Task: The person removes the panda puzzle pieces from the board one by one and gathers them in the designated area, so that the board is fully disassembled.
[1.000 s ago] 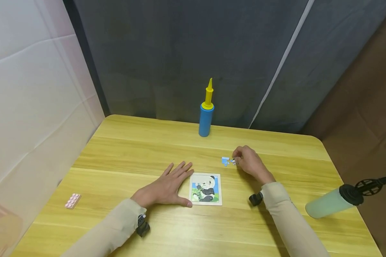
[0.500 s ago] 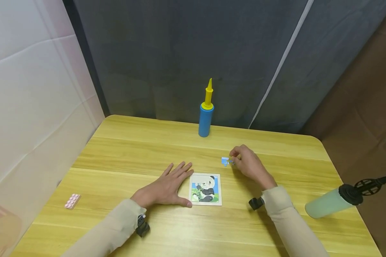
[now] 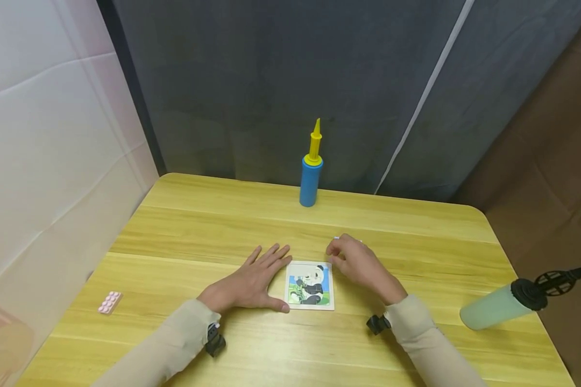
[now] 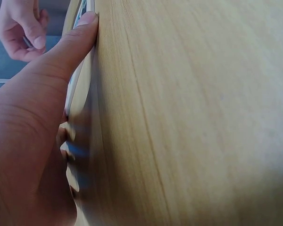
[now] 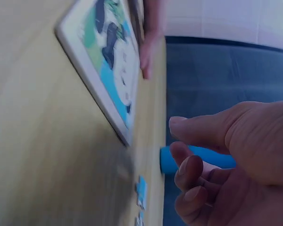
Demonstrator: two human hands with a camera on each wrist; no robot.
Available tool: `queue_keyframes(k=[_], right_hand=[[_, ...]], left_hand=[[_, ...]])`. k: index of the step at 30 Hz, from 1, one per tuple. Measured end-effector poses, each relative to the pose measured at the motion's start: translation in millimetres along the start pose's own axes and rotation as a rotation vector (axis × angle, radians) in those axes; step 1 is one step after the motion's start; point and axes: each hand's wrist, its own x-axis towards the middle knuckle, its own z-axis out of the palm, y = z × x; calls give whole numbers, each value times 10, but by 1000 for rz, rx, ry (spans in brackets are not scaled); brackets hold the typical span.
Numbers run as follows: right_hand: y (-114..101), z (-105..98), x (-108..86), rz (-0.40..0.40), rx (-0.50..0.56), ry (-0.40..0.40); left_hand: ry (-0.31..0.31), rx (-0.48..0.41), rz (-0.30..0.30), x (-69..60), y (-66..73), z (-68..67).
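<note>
Left hand, fingers spread, touches the panda puzzle lying between both hands. Right hand curls close beside it, loose pieces just beyond; whether it holds anything is unclear.

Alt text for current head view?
Left hand lies spread at the left edge of a framed panda puzzle on a wooden table; right hand is by its far right corner, grip unclear. Behind stands a blue-and-yellow pump, with a pink brick far left, a green bottle right.
</note>
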Motion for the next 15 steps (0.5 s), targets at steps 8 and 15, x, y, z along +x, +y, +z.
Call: queue_keyframes(k=[8,15], right_hand=[[-97,155,-30,-56,-16,-67],[-130,237,-51,-40,-11,-132]], left_hand=[[-7,8,-7,-2,-11,6],[-10,10,-10,1,-10,8]])
